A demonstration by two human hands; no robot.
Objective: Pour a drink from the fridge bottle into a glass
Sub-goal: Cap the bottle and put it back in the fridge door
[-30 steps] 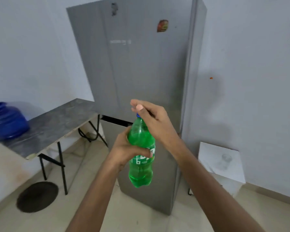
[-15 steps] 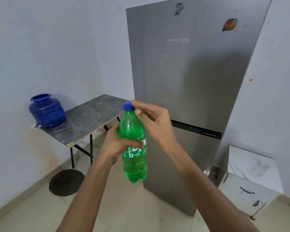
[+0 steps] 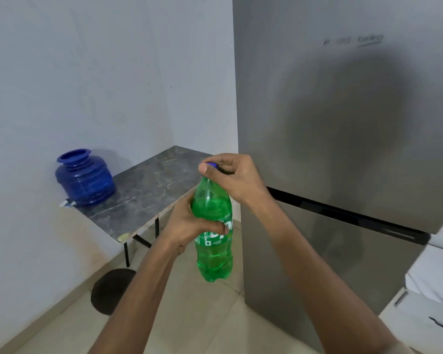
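- My right hand (image 3: 237, 178) has its fingers (image 3: 205, 169) pinched together around the blue cap (image 3: 212, 164) of the green bottle (image 3: 213, 235).
- My left hand (image 3: 189, 224) is wrapped around the bottle's middle, fingers clamped over the label.
- I hold the bottle upright in the air, in front of the closed grey fridge (image 3: 343, 154).
- Behind my hands to the left, a dark marbled counter (image 3: 143, 195) carries a blue jar (image 3: 85, 176) beside the wall.
- A dark round mat (image 3: 110, 290) lies on the floor below the counter.
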